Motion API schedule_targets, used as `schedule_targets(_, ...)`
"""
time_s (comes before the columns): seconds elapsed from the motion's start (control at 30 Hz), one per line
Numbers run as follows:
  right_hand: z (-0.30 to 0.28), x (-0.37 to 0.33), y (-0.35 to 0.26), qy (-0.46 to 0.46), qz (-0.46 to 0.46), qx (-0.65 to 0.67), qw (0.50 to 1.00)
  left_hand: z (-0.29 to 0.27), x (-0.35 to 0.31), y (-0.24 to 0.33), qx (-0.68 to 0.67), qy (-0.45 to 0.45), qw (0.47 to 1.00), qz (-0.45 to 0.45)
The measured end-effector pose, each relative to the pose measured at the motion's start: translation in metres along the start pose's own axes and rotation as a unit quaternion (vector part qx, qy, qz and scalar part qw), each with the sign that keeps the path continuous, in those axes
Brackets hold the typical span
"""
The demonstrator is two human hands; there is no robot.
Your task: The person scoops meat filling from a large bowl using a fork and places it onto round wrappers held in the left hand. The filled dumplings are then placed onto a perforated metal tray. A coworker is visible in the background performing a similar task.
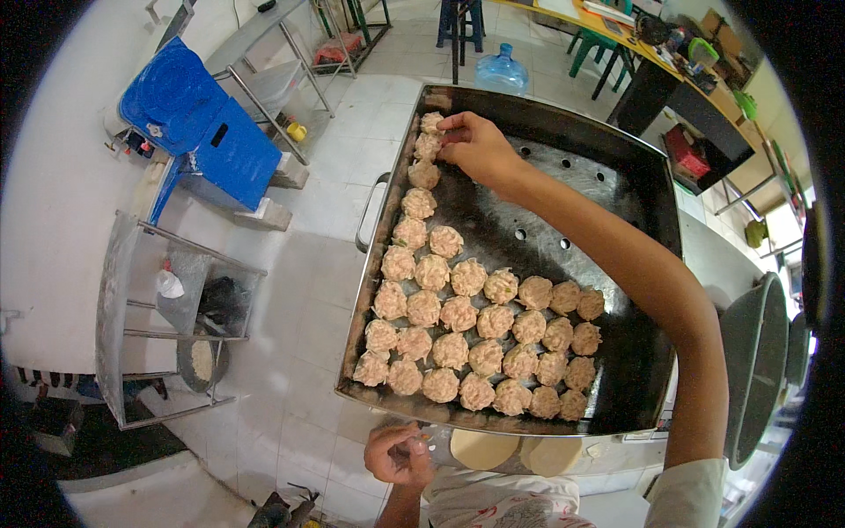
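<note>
White-tiled floor under everything, worn and greyish; work happens at a raised tabletop edge. Nearest: left hand point(398, 453) low by the body, fingers curled closed around something small, too hidden to name. Just right of those fingers, two pale round dough wrappers point(482, 448), flat, thin, matte. Beyond them, large dark metal steamer tray point(634, 352), rectangular, raised rim, perforated base, oily sheen, handle on its left side. Near half of the tray filled with dumplings point(480, 339) in close rows, most touching: pinkish-beige minced filling, lumpy open tops, soft pleated sides. One single column runs on up the tray's left edge toward the far corner. Right hand point(475, 145) stretched across the tray to that corner, fingers pinched closed on the top of a dumpling at the end of the column point(429, 145), another one just beyond the fingertips. Judged step: seating a fresh piece at the head of the column; releasing would call for a light touch so the soft top keeps shape and neighbours are not dented. Right of the fingers, bare tray with steam holes. Farther left of both hands: steel rack point(132, 326), blue machine point(198, 128). Farthest: blue water jug point(503, 70), stool legs, cluttered orange table point(616, 31).
</note>
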State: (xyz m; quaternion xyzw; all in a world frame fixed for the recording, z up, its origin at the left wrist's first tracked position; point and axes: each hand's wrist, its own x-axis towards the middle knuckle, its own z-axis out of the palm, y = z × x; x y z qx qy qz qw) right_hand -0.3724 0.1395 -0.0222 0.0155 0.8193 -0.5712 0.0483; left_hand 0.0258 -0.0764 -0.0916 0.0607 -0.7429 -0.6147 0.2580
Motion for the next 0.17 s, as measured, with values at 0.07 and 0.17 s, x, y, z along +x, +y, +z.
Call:
schedule_targets(0.07,-0.0006,-0.0014,0.0016,-0.002,-0.012,0.005,1.0,-0.0005,0.0022,0.0006,0.011,-0.006,1.0,0.016)
schedule_targets(0.17,-0.0016,-0.0014,0.0016,0.001,0.005,0.0,1.0,-0.0008,0.0035,0.0014,0.019,-0.013,0.999,0.023)
